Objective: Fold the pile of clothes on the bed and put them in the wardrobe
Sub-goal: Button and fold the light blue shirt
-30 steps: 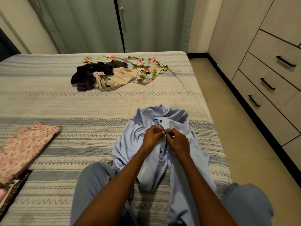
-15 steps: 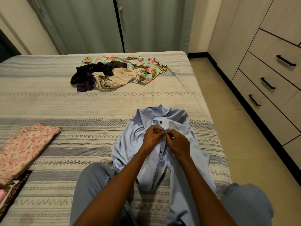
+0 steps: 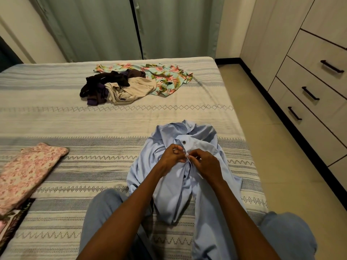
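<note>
Pinching the placket of the pale blue button-up shirt [image 3: 169, 177], left hand [image 3: 173, 158] and right hand [image 3: 203, 165] close together; lying near-right on the striped bed [image 3: 93, 119], collar far, long axis running near-to-far between both hands.

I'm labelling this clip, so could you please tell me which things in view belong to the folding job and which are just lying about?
Part of the job:
- blue shirt, pinched by left hand and right hand
- unfolded pile
- folded floral cloth
- wardrobe drawers

Just there:
- curtains
- bed cover
</note>
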`<state>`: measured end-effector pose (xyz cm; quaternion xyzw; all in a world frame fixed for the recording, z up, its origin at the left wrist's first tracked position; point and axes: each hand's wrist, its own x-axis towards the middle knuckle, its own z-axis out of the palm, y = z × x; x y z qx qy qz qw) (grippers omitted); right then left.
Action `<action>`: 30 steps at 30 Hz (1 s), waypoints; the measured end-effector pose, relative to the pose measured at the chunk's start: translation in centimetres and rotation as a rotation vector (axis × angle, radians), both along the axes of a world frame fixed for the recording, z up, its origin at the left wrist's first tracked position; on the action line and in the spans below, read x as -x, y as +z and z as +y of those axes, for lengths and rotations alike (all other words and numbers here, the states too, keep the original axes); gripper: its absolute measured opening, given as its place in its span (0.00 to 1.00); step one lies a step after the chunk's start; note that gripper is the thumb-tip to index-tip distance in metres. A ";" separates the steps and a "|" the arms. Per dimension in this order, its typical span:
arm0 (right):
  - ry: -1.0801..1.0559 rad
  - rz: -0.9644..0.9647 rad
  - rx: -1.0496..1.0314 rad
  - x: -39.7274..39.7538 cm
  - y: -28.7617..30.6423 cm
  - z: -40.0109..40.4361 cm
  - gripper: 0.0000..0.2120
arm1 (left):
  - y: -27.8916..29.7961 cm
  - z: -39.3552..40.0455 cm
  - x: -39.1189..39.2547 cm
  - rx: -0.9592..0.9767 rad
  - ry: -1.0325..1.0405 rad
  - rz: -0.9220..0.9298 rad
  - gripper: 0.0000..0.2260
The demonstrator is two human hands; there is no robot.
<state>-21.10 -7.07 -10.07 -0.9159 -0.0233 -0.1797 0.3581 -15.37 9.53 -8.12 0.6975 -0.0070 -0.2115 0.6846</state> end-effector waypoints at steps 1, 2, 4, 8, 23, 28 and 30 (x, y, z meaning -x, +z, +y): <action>0.004 -0.006 -0.009 -0.1 -0.1 0.1 0.07 | 0.1 0.1 -0.1 0.010 -0.005 0.001 0.12; 0.010 -0.009 -0.022 -0.2 -0.1 0.1 0.07 | 0.1 0.2 -0.1 0.019 -0.008 0.003 0.12; 0.022 -0.027 -0.042 -0.3 -0.3 0.1 0.10 | 0.1 0.3 -0.2 0.037 -0.006 0.015 0.12; 0.041 -0.108 -0.022 -0.4 -0.8 0.1 0.14 | 0.2 0.5 -0.3 0.082 0.004 0.035 0.13; 0.061 -0.196 -0.024 -0.6 -0.2 0.9 0.11 | -0.8 0.3 0.3 0.097 0.128 -0.065 0.10; 0.080 -0.174 -0.031 -0.4 -0.2 1.0 0.11 | -0.8 0.2 0.2 0.027 0.137 -0.134 0.12; 0.097 -0.160 -0.043 -0.4 0.2 0.9 0.10 | -0.7 0.2 0.1 0.018 0.124 -0.131 0.12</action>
